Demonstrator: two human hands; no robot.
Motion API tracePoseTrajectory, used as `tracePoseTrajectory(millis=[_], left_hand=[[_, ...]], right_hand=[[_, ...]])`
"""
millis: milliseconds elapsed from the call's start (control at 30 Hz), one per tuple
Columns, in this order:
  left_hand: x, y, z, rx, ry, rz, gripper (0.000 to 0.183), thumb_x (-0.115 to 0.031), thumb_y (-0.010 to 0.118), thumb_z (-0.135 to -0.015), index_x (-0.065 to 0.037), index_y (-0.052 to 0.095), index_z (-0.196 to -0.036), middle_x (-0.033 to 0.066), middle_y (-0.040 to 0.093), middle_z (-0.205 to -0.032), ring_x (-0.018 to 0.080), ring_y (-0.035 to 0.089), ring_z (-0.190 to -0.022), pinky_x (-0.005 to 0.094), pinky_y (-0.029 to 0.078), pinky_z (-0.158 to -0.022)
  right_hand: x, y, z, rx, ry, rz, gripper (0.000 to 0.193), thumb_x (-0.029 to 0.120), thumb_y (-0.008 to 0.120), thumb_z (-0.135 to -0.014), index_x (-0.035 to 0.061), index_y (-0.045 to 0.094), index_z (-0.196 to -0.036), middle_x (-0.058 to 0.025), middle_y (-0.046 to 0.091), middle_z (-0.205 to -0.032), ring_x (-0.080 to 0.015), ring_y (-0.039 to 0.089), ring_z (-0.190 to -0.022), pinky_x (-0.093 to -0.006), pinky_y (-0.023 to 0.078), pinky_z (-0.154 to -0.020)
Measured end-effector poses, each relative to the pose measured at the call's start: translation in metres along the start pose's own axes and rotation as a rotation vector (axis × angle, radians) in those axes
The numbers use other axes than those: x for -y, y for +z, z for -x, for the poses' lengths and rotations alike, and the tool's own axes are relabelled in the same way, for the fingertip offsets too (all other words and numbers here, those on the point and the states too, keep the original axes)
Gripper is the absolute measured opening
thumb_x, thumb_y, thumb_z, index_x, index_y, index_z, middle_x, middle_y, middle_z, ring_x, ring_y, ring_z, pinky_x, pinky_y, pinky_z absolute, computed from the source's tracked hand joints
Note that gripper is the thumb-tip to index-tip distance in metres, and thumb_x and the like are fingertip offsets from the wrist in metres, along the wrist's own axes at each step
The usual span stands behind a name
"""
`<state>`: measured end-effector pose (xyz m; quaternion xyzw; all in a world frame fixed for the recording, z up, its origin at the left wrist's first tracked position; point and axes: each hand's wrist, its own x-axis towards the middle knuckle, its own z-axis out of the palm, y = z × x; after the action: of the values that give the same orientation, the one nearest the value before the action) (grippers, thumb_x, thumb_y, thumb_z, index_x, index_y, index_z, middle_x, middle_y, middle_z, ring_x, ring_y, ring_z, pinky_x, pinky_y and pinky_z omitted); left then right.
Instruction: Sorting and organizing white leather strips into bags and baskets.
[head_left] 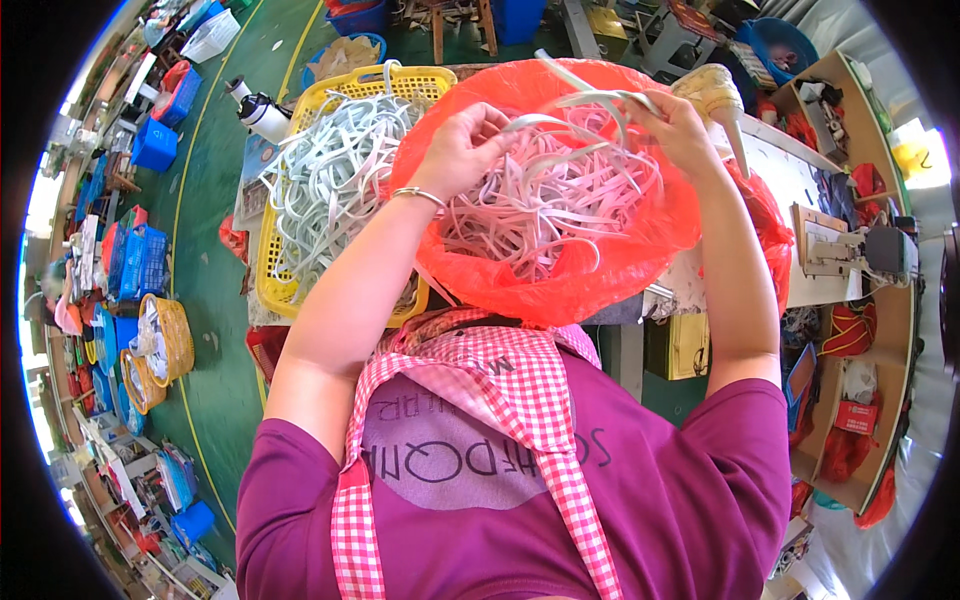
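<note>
Both hands are raised over a red plastic bag (560, 290) whose mouth lies spread wide. Inside it is a tangled heap of pale flat straps (545, 195). My left hand (465, 145), with a bangle at the wrist, pinches one end of a whitish strap (590, 98) at the bag's left side. My right hand (680, 130) is closed on the same strap at the right, where it loops and overlaps. Between the hands the strap hangs slack above the heap. Left of the bag, a yellow basket (268, 265) holds more white straps (345, 170).
A glue bottle with a long nozzle (715, 100) stands right of the bag. Farther right is a small machine (885, 252) on the table. A white bottle (262, 115) is beyond the basket's left corner. Blue crates (140, 260) and yellow baskets (172, 340) line the green floor at left.
</note>
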<state>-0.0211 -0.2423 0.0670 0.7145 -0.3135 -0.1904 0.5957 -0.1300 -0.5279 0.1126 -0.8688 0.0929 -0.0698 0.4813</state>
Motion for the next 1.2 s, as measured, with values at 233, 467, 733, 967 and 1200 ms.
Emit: tracePoseTrajectory(millis=[233, 467, 733, 967, 1200], left_hand=[[-0.028, -0.024, 0.014, -0.126, 0.112, 0.039, 0.013, -0.014, 0.064, -0.091, -0.005, 0.062, -0.100, -0.0070, 0.051, -0.067, 0.0009, 0.042, -0.060, 0.0184, 0.035, -0.055], [-0.070, -0.014, 0.031, 0.085, 0.215, 0.415, 0.013, -0.012, 0.059, -0.094, -0.003, 0.055, -0.103, 0.0031, 0.061, -0.091, 0.0088, 0.057, -0.079, 0.0240, 0.048, -0.075], [-0.043, -0.034, 0.057, 0.267, 0.096, -0.699, 0.041, -0.025, 0.073, -0.079, -0.005, 0.061, -0.113, 0.0093, 0.065, -0.104, 0.0240, 0.061, -0.097, 0.0362, 0.048, -0.086], [0.008, -0.075, 0.120, -0.366, 0.136, -0.467, 0.050, -0.022, 0.076, -0.075, -0.011, 0.059, -0.121, 0.0139, 0.061, -0.115, 0.0314, 0.056, -0.106, 0.0414, 0.044, -0.094], [0.090, -0.136, 0.160, -0.610, -0.661, -0.861, 0.131, -0.036, 0.090, -0.055, -0.026, 0.003, -0.151, 0.0172, 0.015, -0.154, 0.0435, 0.038, -0.129, 0.0574, 0.037, -0.099]], right_hand=[[0.003, 0.014, 0.004, 0.148, 0.034, 0.691, 0.034, 0.026, 0.069, -0.084, 0.0132, 0.065, -0.115, -0.0113, 0.066, -0.098, -0.0228, 0.062, -0.092, -0.0373, 0.051, -0.078], [-0.015, 0.098, 0.009, 0.309, -0.342, 0.410, 0.049, 0.029, 0.073, -0.077, 0.0206, 0.061, -0.124, -0.0097, 0.060, -0.121, -0.0308, 0.054, -0.114, -0.0458, 0.046, -0.092], [0.013, 0.028, -0.050, 0.394, -0.020, 1.114, 0.024, 0.023, 0.069, -0.073, 0.0088, 0.073, -0.093, -0.0143, 0.070, -0.094, -0.0320, 0.067, -0.091, -0.0428, 0.053, -0.079], [0.125, 0.165, -0.074, 0.422, -0.424, 0.285, 0.043, 0.024, 0.075, -0.075, 0.0058, 0.063, -0.113, -0.0128, 0.067, -0.104, -0.0259, 0.064, -0.095, -0.0371, 0.050, -0.086], [0.093, 0.357, -0.142, 0.436, -0.416, 0.626, 0.124, 0.051, 0.087, -0.047, 0.0178, 0.025, -0.149, -0.0253, 0.025, -0.148, -0.0495, 0.027, -0.135, -0.0527, 0.032, -0.109]])
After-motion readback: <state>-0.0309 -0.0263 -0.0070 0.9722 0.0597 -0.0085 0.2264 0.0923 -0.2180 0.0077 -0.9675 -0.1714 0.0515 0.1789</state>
